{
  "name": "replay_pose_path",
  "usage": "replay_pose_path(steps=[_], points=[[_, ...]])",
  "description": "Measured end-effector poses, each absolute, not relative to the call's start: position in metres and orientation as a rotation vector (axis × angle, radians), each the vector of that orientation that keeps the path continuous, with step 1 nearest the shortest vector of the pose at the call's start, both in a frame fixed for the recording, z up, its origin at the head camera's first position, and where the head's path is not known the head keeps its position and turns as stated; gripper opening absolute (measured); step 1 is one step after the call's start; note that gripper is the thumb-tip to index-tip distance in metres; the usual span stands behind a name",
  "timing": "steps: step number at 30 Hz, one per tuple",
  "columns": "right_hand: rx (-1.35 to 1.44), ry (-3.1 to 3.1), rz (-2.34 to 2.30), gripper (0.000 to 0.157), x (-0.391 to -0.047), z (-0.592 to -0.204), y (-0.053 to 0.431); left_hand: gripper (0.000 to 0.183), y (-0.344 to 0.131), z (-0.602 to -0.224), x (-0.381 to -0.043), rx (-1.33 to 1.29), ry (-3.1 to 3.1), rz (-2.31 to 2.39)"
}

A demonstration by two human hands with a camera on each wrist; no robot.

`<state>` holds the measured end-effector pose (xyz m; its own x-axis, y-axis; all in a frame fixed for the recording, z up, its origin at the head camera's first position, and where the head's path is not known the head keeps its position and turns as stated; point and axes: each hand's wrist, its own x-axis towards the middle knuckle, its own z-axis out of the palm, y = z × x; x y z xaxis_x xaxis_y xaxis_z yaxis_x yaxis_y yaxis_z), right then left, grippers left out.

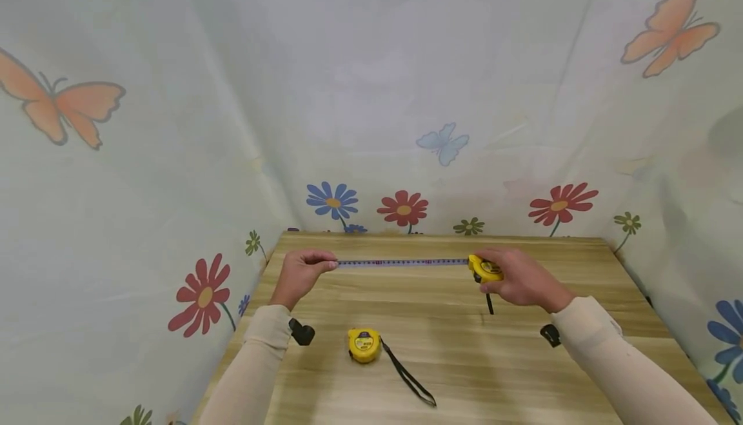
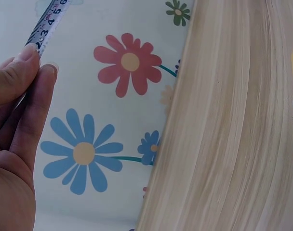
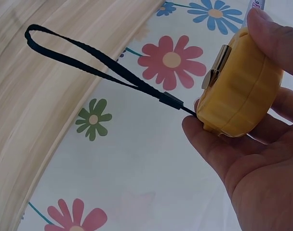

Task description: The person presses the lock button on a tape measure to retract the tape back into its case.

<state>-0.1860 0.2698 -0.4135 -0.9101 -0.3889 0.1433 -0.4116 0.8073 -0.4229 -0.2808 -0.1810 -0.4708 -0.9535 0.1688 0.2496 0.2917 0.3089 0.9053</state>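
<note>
My right hand point(image 1: 519, 278) grips a yellow tape measure point(image 1: 486, 269), fingers and thumb curled round its case. A black wrist strap point(image 3: 93, 55) dangles from that case, and a metal clip point(image 3: 217, 67) shows on its side in the right wrist view. The silver blade point(image 1: 403, 262) is drawn out straight toward the left. At its free end my left hand point(image 1: 302, 275) pinches the blade between thumb and fingers, with printed numbers visible just beyond the fingertips. A second yellow tape measure point(image 1: 364, 345) lies on the table between the forearms, its black strap point(image 1: 409, 375) trailing right.
The wood-grain table point(image 1: 453, 347) carries the second tape measure. Around it hangs a pale curtain point(image 1: 371, 77) printed with flowers and butterflies, close behind the table's far edge and along both sides. Black bands with fittings point(image 1: 302, 332) sit at the wrists.
</note>
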Motion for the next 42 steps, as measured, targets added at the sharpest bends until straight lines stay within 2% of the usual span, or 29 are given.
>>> replay_pose_path(steps=[27, 33, 42], points=[[0.679, -2.92, 0.687, 0.056, -0.188, -0.421, 0.263, 0.017, -0.186, -0.476, -0.283, -0.439, -2.459, -1.722], [0.677, -2.912, 0.698, 0.056, -0.185, -0.419, 0.263, 0.012, -0.182, -0.476, -0.283, -0.469, -2.427, -1.737], [0.648, -2.922, 0.687, 0.057, -0.18, -0.421, 0.265, 0.017, -0.179, -0.475, -0.279, -0.493, -2.424, -1.752]])
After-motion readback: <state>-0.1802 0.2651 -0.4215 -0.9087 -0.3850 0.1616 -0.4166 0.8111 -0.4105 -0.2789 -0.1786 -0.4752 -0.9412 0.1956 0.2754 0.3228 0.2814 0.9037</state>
